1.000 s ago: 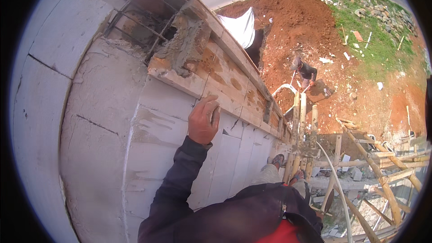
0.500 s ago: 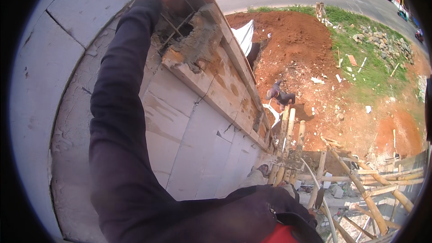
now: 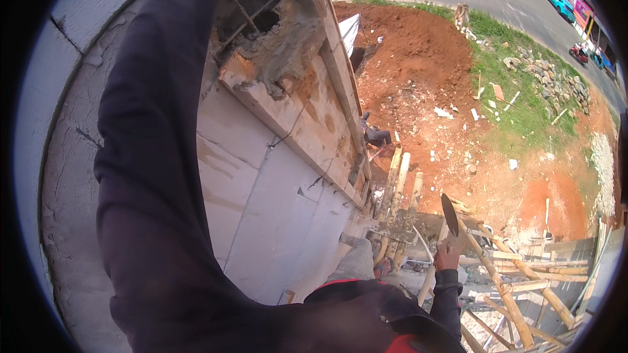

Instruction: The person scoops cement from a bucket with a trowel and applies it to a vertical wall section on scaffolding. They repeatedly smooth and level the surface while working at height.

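My right hand [image 3: 447,256] is closed round the handle of a trowel [image 3: 450,214], whose dark, narrow blade points up over the bamboo poles at the lower right. My left arm [image 3: 154,131] reaches up along the pale block wall [image 3: 242,176] and leaves the picture at the top edge, so the left hand is hidden. Beside that forearm, thin steel bars [image 3: 247,18] show in a dark cavity. Rough grey concrete [image 3: 288,46] edges the cavity, above a wooden formwork board [image 3: 288,121].
Bamboo scaffold poles [image 3: 396,186] rise near my bare foot [image 3: 382,267], and more lashed bamboo [image 3: 510,287] crosses at the lower right. Far below, another person [image 3: 377,136] is beside a red soil mound [image 3: 418,46]. Grass, rubble and a road lie beyond.
My right hand has risen into plain sight with the trowel, its blade now upright. The left hand has passed out of the top of the picture. The person below appears closer to the formwork.
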Demonstrator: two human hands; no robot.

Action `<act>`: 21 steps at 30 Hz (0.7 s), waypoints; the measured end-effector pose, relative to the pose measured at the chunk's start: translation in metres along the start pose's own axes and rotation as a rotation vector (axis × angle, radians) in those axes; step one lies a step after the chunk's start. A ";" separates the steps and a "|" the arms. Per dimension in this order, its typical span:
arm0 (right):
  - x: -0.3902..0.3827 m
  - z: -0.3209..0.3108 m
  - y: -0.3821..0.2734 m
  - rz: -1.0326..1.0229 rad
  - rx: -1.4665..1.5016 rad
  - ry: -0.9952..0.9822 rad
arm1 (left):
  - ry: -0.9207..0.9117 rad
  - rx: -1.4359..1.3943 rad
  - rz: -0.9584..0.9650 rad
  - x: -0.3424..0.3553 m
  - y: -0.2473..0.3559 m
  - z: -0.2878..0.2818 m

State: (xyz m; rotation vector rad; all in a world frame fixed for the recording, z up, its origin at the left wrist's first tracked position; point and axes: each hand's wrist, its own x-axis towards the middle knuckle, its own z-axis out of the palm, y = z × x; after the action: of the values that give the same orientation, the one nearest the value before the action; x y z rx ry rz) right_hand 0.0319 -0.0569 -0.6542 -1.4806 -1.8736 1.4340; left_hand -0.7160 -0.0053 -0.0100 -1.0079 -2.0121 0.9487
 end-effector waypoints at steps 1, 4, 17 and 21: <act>0.011 0.003 -0.043 0.016 0.048 0.001 | 0.023 -0.050 -0.040 -0.006 0.003 -0.005; 0.028 0.014 -0.177 -0.237 -0.132 -0.018 | 0.074 -0.141 -0.117 -0.024 0.018 -0.026; 0.068 0.019 -0.499 -1.184 -0.610 -0.066 | 0.070 -0.336 -0.345 -0.085 0.049 -0.081; 0.073 0.020 -0.520 -1.302 -0.707 -0.017 | 0.076 -0.340 -0.401 -0.093 0.055 -0.088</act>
State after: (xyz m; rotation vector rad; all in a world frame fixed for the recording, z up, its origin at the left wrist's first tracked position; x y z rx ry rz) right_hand -0.2790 0.0285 -0.2388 -0.1261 -2.6127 0.1617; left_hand -0.5818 -0.0342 -0.0346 -0.7502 -2.2405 0.3586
